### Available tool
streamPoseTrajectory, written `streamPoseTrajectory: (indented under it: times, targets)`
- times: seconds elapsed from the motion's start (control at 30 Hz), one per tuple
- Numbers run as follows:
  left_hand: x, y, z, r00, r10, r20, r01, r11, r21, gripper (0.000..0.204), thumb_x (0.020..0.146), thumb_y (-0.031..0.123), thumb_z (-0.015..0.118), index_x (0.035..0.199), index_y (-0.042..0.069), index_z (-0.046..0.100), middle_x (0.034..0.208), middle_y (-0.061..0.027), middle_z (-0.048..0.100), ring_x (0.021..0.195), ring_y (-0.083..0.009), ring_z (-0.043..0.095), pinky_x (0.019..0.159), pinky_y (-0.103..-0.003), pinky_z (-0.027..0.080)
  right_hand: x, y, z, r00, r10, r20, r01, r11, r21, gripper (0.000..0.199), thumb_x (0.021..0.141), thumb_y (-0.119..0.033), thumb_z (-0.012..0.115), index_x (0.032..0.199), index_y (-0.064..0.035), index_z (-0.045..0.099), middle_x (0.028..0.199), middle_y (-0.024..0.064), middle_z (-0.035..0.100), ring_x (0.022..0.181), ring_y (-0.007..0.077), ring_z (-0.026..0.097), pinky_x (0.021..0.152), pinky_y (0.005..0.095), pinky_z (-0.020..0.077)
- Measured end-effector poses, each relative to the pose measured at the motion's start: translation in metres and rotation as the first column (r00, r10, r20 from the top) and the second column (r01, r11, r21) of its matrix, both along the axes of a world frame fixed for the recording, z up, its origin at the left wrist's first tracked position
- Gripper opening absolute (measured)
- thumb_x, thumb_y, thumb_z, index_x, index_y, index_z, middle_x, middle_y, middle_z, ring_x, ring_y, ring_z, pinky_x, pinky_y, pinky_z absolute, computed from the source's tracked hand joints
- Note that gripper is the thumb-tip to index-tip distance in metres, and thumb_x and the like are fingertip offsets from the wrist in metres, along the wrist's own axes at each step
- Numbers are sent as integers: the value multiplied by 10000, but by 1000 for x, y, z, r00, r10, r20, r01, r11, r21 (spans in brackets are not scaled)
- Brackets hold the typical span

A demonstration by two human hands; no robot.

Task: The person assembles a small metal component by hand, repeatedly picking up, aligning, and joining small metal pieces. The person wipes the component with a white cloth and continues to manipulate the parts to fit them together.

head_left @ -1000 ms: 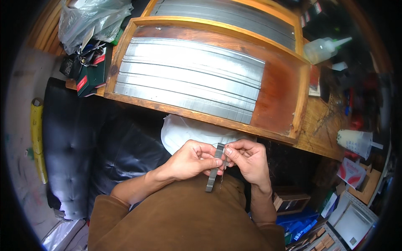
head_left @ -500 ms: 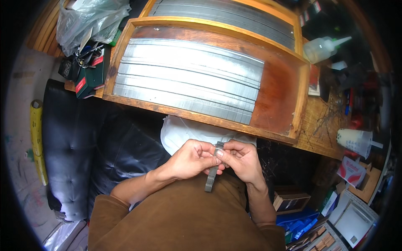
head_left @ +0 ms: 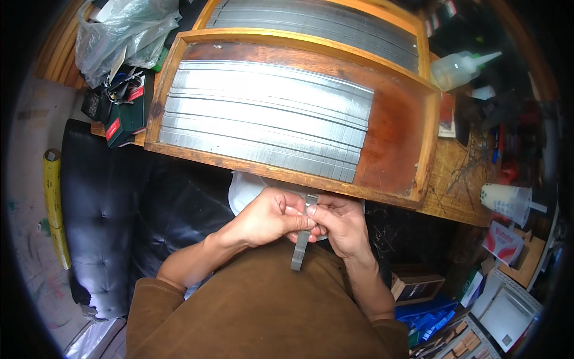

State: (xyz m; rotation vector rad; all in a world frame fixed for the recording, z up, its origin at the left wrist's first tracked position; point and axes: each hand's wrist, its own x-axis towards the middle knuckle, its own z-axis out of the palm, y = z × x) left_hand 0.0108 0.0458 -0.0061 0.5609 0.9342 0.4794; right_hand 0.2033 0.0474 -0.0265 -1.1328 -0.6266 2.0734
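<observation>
We look down at our two bare hands, held close to the body just below the near edge of a shallow wooden tray point(head_left: 170, 72). Both hands meet on one short grey metal strip point(head_left: 299, 251), which stands nearly upright between them. Our left hand point(head_left: 266, 218) pinches the strip's upper part between thumb and fingers. Our right hand point(head_left: 341, 221) closes on the same part from the other side, so its top just shows above the fingertips and its lower half hangs free over our brown top point(head_left: 257, 311).

Inside the tray, long rows of grey metal strips point(head_left: 263, 113) lie side by side and fill its left and middle. The reddish wooden floor at the tray's right end is bare. A second tray point(head_left: 412, 36), also holding grey strips, sits just beyond the first. Right of the tray stand a clear squeeze bottle point(head_left: 457, 69) and, nearer us, a plastic cup point(head_left: 508, 200). Left of it lie a crumpled plastic bag point(head_left: 119, 30) and some small dark boxes point(head_left: 122, 122).

We judge the step in hand to be working or checking this single strip at its upper end. The next move seems to call for a steady two-handed pinch, so the strip neither twists nor slips down.
</observation>
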Motion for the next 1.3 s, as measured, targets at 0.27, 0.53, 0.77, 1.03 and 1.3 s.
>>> streamPoseTrajectory:
  times: [0.27, 0.53, 0.77, 1.03, 1.3]
  targets:
    - [-1, -10, 3, 1000, -16, 2, 16, 997, -75, 137, 961, 88, 677, 1051, -13, 696, 959, -127, 762, 872, -181, 747, 658, -226, 567, 4, -3, -1, 996, 87, 21, -86, 996, -37, 218, 913, 5, 693, 1126, 51, 674, 797, 49, 651, 625, 112, 656, 518, 227, 577]
    - [-1, -8, 5, 1000, -19, 14, 20, 996, -82, 106, 970, 114, 674, 1003, 14, 684, 969, -94, 758, 885, -154, 740, 664, -226, 559, 5, -5, -9, 996, 87, 12, -86, 996, -22, 216, 919, 0, 688, 1127, 56, 671, 802, 52, 654, 628, 112, 657, 531, 220, 570]
    - [0, -15, -4, 1000, -12, 11, 13, 999, -52, 86, 965, 79, 670, 1018, 11, 676, 977, -90, 755, 907, -153, 738, 707, -244, 578, 4, -4, -1, 993, 114, 20, -114, 993, -32, 203, 924, 18, 678, 1122, 62, 664, 817, 34, 592, 628, 100, 629, 537, 223, 548]
    - [0, -17, -5, 1000, -16, 5, 16, 999, -29, 119, 970, 70, 661, 1060, -3, 684, 962, -93, 754, 913, -144, 733, 714, -243, 575, 4, -8, -3, 992, 114, 54, -119, 989, 93, 214, 922, 47, 664, 1134, 77, 652, 818, 47, 611, 618, 109, 636, 539, 227, 545]
    - [2, -24, -5, 997, 65, 44, -69, 992, 107, 153, 949, 43, 684, 1079, -36, 699, 941, -98, 756, 894, -135, 719, 735, -242, 566, 3, -9, 7, 992, 75, 100, -94, 976, 199, 198, 886, 87, 687, 1083, 94, 669, 882, 86, 639, 699, 126, 657, 573, 238, 571]
